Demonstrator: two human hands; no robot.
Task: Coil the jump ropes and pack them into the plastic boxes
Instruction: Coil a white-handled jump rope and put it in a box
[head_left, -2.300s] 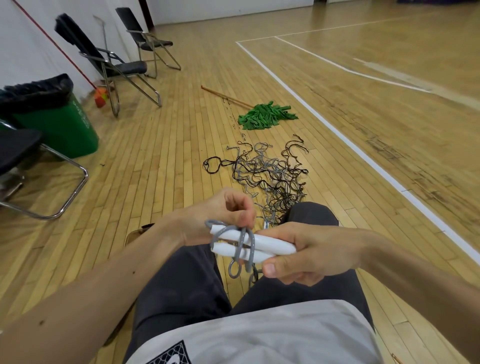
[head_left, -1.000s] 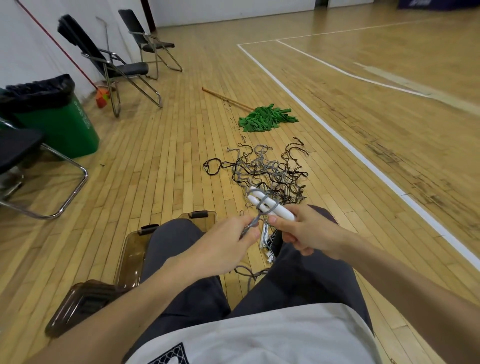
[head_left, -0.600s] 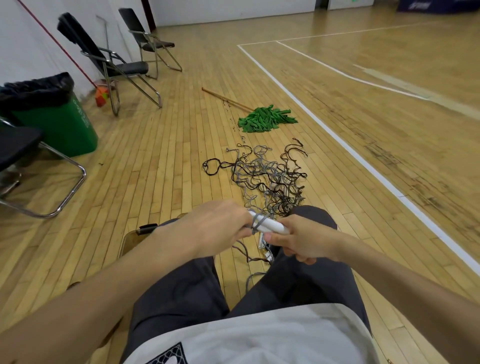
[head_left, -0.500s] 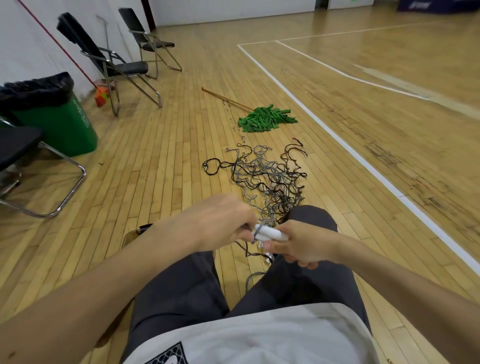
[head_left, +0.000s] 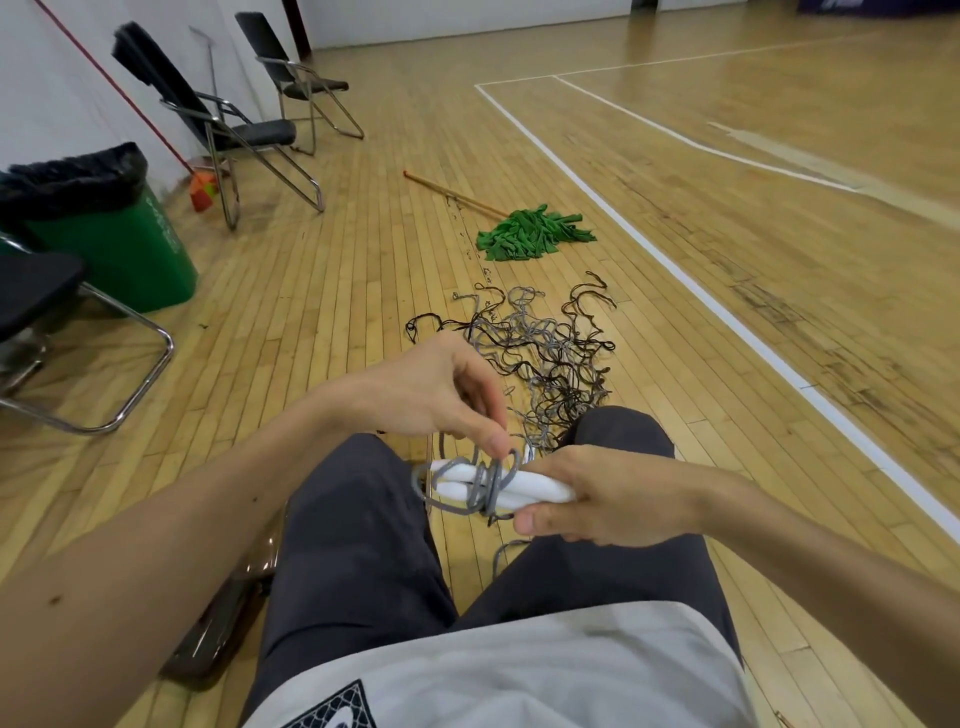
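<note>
- The right hand (head_left: 608, 499) holds two white handles of smooth plastic (head_left: 524, 486) side by side, its fingers (head_left: 571, 467) curled over their right ends and the thumb pressed in from below.
- A thin grey cord (head_left: 488, 488) is wound in several turns round the middle of the white handles. One loop sticks out past their left ends, and a loose length hangs down between the knees.
- The left hand (head_left: 431, 389) sits just above and left of the bundle, its fingers curled. Its thumb tip and a fingertip pinch a loop of the grey cord where it rises off the handles.
- The bundle is held above the lap, over dark grey trousers (head_left: 353, 545), not in any box.
- A tangled heap of grey and black jump ropes (head_left: 545, 358) lies on the wooden plank floor (head_left: 311, 312) just beyond the knees.
- A brown see-through plastic box (head_left: 223, 623) lies on the floor by the left thigh, mostly hidden under the left forearm and leg.
- Farther off lie a green cloth-strip mop (head_left: 530, 234) with a wooden stick, a green bin with a black liner (head_left: 130, 249), and black folding chairs with metal frames (head_left: 244, 130).
- The bin carries faint pale lettering, too small to read.
- The light grey shirt (head_left: 519, 675) bears a black-and-white patterned emblem (head_left: 332, 709) with no legible words.
</note>
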